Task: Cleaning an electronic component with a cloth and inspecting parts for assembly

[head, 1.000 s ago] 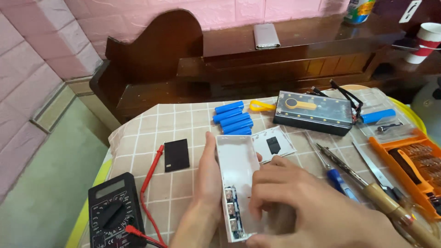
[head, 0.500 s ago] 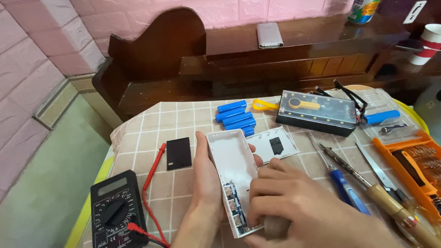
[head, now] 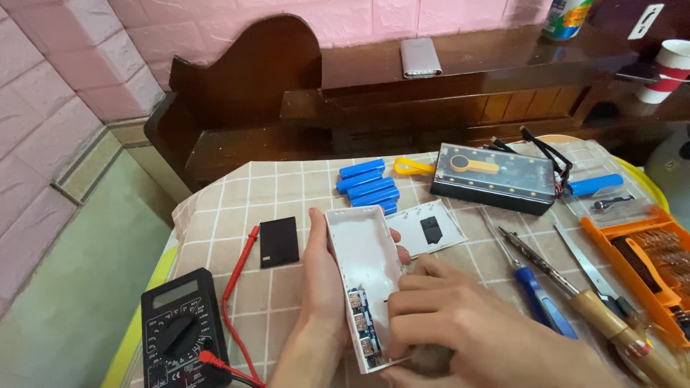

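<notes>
We count five blue batteries [head: 370, 187] in a bunch and one white case [head: 363, 276]. We see one black meter [head: 180, 334], one small black square [head: 279, 241], one white lid [head: 430, 228] and one black box [head: 496, 177]. We also see two hands, one orange tool tray [head: 647, 269] and one cup [head: 667, 70].

Open cloth lies left of the white case [head: 363, 266] up to the black square [head: 279, 242]. Beyond the case, blue cells [head: 370, 185] obstruct; right of it, tools [head: 546, 276] crowd passage.
</notes>
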